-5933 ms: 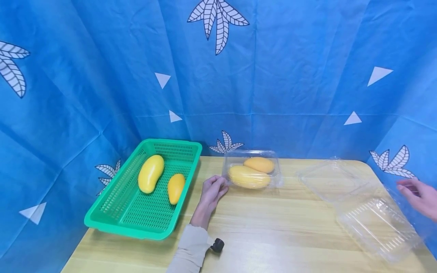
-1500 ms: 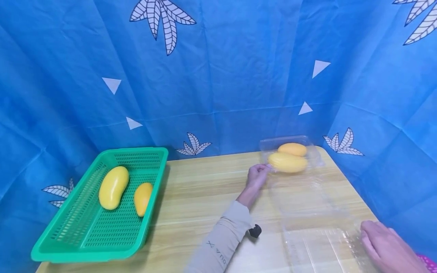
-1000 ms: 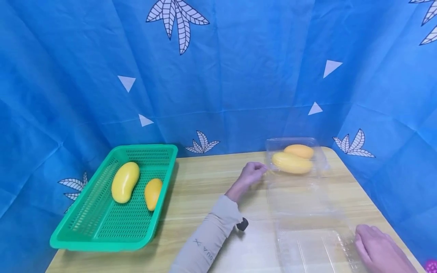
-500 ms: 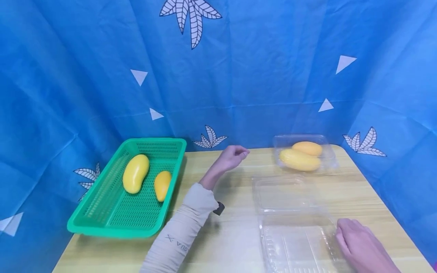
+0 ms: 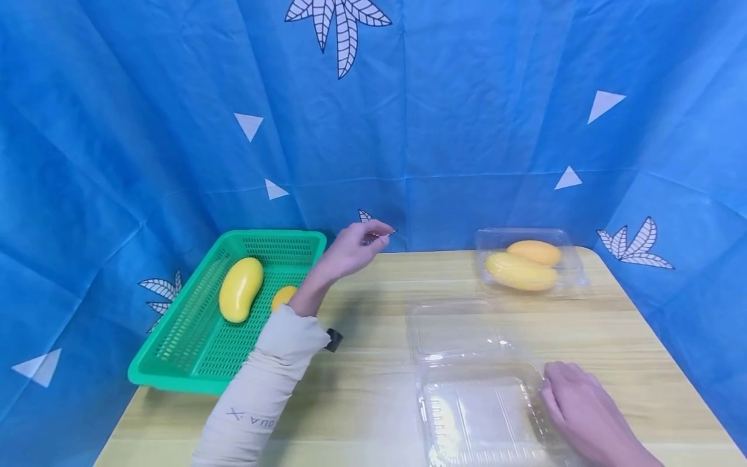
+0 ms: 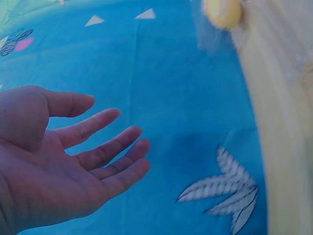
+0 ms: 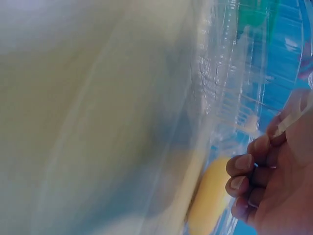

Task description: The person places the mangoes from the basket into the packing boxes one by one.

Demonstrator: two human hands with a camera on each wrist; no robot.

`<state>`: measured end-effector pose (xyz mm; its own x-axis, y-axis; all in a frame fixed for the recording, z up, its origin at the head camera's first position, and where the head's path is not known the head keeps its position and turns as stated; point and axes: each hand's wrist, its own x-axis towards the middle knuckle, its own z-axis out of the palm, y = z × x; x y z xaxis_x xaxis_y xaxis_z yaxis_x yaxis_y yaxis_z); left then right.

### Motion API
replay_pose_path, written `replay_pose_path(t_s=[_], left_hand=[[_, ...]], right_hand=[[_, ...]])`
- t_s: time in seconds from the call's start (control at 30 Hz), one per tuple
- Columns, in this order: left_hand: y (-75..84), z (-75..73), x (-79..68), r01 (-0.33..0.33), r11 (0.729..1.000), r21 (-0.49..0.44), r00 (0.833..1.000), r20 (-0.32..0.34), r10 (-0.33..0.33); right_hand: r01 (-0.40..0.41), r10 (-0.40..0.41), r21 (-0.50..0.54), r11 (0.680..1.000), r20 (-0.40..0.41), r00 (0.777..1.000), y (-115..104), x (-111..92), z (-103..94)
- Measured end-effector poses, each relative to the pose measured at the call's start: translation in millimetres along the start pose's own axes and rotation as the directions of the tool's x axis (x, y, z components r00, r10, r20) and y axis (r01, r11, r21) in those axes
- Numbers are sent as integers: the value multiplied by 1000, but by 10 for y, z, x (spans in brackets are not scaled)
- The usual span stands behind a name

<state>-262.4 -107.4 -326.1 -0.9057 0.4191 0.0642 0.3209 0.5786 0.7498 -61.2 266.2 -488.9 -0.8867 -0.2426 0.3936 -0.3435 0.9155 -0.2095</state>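
Note:
My left hand (image 5: pixel 353 250) is raised between the green basket and the back curtain. In the left wrist view its fingers (image 6: pixel 110 152) are spread and relaxed, with nothing in them. The right hand (image 5: pixel 586 412) holds the right rim of an open clear plastic clamshell box (image 5: pixel 484 415), pinching the edge between thumb and curled fingers (image 7: pixel 243 164). This box's lid (image 5: pixel 452 327) lies folded back toward the curtain. Inside the basket (image 5: pixel 169 383) lie a large yellow mango (image 5: pixel 240 290) and a smaller orange mango (image 5: pixel 283 297), the latter partly hidden behind my left wrist.
At the table's back right corner stands a closed clear clamshell box (image 5: pixel 569 279) containing a yellow mango (image 5: pixel 519 272) and an orange mango (image 5: pixel 535 251). A blue curtain (image 5: pixel 455 130) rises behind the wooden table (image 5: pixel 373 389).
The closed box was moved right to the back corner, and my left hand let go and swung left toward the basket. My right hand took the open box and brought it leftward.

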Motion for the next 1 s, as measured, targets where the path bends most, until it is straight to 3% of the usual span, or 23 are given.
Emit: replay_pose_path(t_s=[0.23,0.53,0.87,1.0], left_hand=[[-100,-485,-187,12,1000,-5,999,-50,-13],[-394,-1012,-404,87,991,104,993,-89,-77],[-710,-1389,-626,165,974,152,985,-75,-155],[-857,-1485,-699,207,963,174,977,-79,-196]], right_hand=[[0,0,-15,1000,3,1000,-202,232,120],[38,-36,-70,997,37,999,-325,575,248],[50,-51,-30,998,-23,998,-367,801,363],[22,-22,-7,1000,6,1000,-368,882,397]])
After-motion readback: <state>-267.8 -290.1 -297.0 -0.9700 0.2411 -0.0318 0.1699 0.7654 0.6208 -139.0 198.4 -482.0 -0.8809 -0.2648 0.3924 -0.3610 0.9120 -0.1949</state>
